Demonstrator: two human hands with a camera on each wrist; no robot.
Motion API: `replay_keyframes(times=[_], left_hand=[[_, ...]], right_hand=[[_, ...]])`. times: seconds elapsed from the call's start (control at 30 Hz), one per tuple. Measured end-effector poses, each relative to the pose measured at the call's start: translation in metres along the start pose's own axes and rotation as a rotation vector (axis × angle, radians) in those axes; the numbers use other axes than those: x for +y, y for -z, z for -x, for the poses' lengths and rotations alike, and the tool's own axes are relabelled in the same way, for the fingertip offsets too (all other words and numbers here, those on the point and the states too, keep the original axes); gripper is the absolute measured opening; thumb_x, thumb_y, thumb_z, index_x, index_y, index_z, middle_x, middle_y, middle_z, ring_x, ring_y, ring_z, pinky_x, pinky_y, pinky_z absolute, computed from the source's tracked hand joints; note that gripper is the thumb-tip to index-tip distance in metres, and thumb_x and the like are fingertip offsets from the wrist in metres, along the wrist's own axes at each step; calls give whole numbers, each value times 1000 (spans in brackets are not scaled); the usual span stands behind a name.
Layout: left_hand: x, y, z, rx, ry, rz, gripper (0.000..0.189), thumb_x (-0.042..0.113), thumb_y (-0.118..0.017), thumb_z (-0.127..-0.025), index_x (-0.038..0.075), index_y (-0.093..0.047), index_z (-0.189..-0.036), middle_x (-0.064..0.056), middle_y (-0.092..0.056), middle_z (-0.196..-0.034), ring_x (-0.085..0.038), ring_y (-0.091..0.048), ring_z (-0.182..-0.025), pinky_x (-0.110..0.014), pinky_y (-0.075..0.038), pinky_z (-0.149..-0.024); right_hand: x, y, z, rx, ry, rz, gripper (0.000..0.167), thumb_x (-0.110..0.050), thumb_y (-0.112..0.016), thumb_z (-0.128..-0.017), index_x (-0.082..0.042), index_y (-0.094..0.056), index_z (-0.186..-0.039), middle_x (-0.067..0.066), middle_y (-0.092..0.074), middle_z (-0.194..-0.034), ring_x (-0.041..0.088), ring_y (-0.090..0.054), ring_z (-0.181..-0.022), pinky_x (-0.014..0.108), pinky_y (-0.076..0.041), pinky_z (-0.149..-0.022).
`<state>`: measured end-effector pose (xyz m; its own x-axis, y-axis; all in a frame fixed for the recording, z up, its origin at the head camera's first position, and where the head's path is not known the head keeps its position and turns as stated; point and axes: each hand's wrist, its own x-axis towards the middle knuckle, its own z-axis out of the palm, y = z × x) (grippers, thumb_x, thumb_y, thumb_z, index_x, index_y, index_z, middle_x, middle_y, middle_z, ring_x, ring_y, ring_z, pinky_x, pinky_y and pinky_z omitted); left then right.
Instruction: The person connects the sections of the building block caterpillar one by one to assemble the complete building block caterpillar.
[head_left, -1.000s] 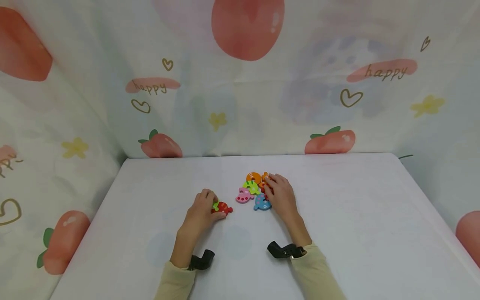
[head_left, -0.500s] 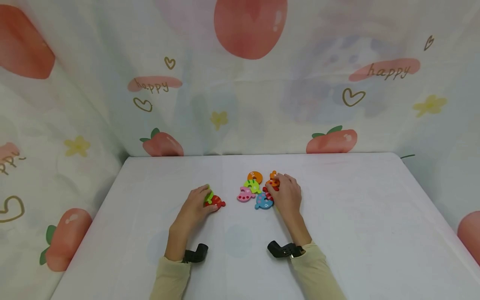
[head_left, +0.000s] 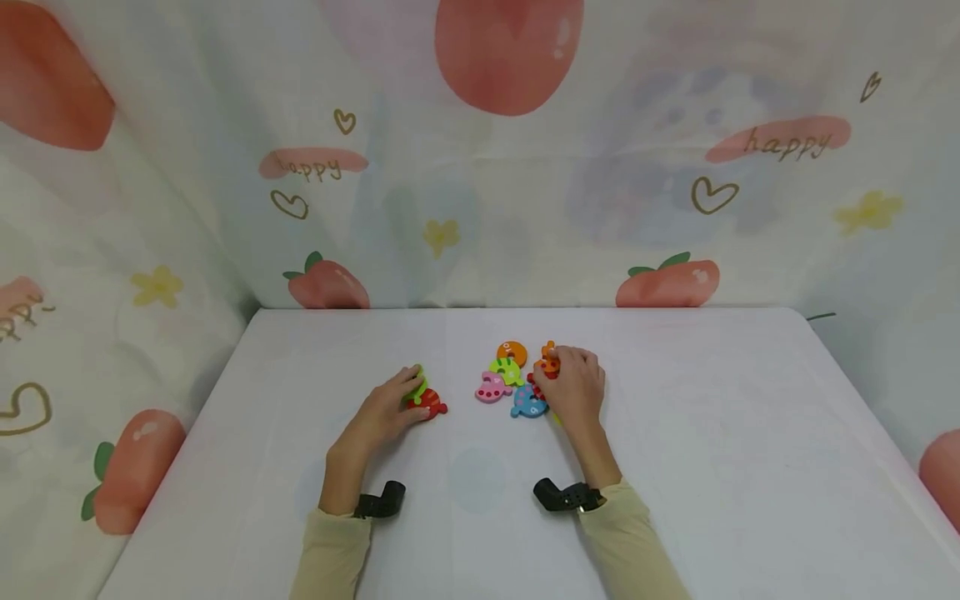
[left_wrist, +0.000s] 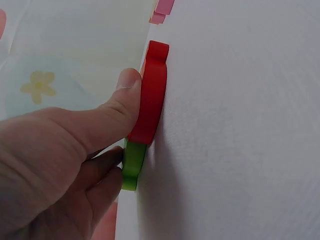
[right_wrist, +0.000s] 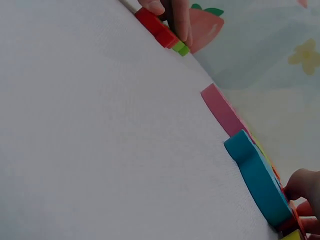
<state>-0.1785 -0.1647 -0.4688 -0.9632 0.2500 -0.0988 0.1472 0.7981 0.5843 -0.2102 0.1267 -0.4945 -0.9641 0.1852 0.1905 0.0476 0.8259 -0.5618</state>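
Observation:
On the left, my left hand (head_left: 381, 414) holds a red striped animal-shaped piece (head_left: 430, 403) and a light green piece (head_left: 421, 387) side by side. The left wrist view shows the thumb along the red piece's edge and fingers behind the green one. My right hand (head_left: 581, 387) pinches an orange giraffe-like piece (head_left: 549, 364) between thumb and fingers at the right of a cluster. Beneath that hand a red piece (head_left: 536, 387) is partly hidden. A blue spotted piece (head_left: 529, 402) lies just left of the right hand, its thick edge large in the right wrist view.
Left in the cluster lie a round orange piece (head_left: 512, 353), a light green striped piece (head_left: 507, 371) and a pink dotted piece (head_left: 492, 387). A yellow bit (head_left: 557, 419) shows under the right wrist. The white table (head_left: 712, 450) meets a printed cloth backdrop (head_left: 517, 208).
My left hand has slid left with the red and green pieces, away from the cluster. My right hand has shifted slightly right with the orange giraffe-like piece, opening a gap beside the round orange one.

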Motion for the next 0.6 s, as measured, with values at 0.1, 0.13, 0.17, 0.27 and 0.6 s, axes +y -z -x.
replay_keyframes(times=[0.1, 0.13, 0.17, 0.27, 0.6], left_hand=[[-1, 1, 1, -7, -7, 2, 63, 23, -70, -89, 6, -46, -144, -8, -33, -158, -29, -26, -149, -52, -29, -118], [-1, 2, 1, -14, -8, -2, 63, 23, -69, -89, 5, -44, -144, -9, -32, -159, -29, -25, -149, -52, -28, -118], [-1, 2, 1, -24, -2, -5, 63, 23, -68, -90, 5, -43, -145, -8, -30, -159, -29, -24, -150, -52, -27, -118], [-1, 3, 1, -48, 0, -17, 63, 22, -65, -92, 4, -40, -146, -10, -26, -161, -28, -21, -150, -53, -24, -119], [-6, 4, 1, -33, -33, -13, 63, 21, -66, -92, 4, -40, -146, -11, -27, -160, -29, -22, -150, -53, -25, -119]], right_hand=[[-2, 5, -1, -38, -25, -6, 38, -28, -67, -87, -4, -64, -116, 17, -64, -123, 36, -43, -125, 52, -37, -103], [-3, 6, -1, -48, -31, -2, 38, -28, -67, -87, -4, -64, -116, 17, -64, -123, 36, -43, -125, 52, -38, -103], [-4, 8, -2, -56, -35, 1, 38, -28, -68, -86, -4, -64, -116, 17, -65, -122, 36, -43, -124, 51, -38, -102], [-4, 11, -4, -68, -32, 22, 38, -28, -69, -85, -3, -65, -115, 18, -66, -120, 37, -44, -122, 51, -39, -99], [-2, 8, -6, -45, -10, 12, 42, -30, -70, -86, -3, -65, -117, 18, -66, -119, 37, -45, -123, 52, -38, -101]])
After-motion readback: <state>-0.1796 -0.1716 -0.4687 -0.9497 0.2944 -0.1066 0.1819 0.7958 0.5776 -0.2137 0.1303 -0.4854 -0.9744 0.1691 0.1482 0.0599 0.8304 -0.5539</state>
